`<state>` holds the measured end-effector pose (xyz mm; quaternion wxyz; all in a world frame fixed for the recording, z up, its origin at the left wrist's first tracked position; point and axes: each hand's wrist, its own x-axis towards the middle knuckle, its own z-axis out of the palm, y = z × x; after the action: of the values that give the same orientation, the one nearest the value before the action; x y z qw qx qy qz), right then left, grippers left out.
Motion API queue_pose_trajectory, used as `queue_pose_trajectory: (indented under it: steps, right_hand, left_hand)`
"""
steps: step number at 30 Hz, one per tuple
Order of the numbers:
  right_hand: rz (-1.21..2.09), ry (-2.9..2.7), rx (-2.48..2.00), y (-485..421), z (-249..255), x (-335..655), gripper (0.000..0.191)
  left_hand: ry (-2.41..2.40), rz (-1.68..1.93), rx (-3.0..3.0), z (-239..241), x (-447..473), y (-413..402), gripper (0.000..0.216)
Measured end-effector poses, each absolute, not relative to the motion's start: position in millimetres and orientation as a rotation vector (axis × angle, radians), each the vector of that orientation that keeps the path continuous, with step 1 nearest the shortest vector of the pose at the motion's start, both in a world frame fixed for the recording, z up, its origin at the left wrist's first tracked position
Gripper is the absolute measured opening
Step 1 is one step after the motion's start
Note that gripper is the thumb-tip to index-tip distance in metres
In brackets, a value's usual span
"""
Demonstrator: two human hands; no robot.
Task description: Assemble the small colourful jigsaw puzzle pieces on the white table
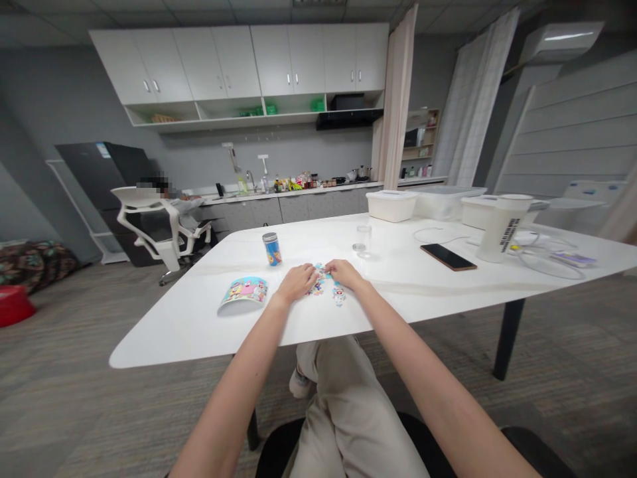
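Observation:
Both my hands rest on a small cluster of colourful puzzle pieces (318, 285) near the front edge of the white table (189, 325). My left hand (297, 281) lies palm down with its fingers curled over the left side of the pieces. On the right side, my right hand (344, 272) has its fingers bent and pressed onto the pieces. Left of the hands lies a curled cartoon picture card (243, 292). A small blue printed tin (271, 249) stands just behind the hands.
A clear glass (363, 239), a dark phone (448, 257), a white pitcher (501, 229), white tubs (392, 204) and cables sit farther back on the table. A person sits in a white office chair (159, 226) by the kitchen counter at the back left.

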<state>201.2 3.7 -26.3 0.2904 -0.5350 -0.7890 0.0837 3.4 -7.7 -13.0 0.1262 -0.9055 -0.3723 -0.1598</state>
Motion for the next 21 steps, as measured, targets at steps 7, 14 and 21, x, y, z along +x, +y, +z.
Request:
queue_pose_trajectory:
  steps: [7, 14, 21]
  right_hand:
    - [0.223, -2.105, -1.350, 3, -26, 201, 0.034]
    - [0.180, -2.104, -1.365, 4, -21, 196, 0.031]
    - [0.177, -2.077, -1.332, 2, -19, 190, 0.030]
  left_hand:
    - [-1.771, -0.442, -2.097, 18, -30, -36, 0.037]
    - [-2.236, 0.054, -2.347, 29, -111, -57, 0.058]
    - [-2.107, -0.102, -2.274, 20, -87, -97, 0.056]
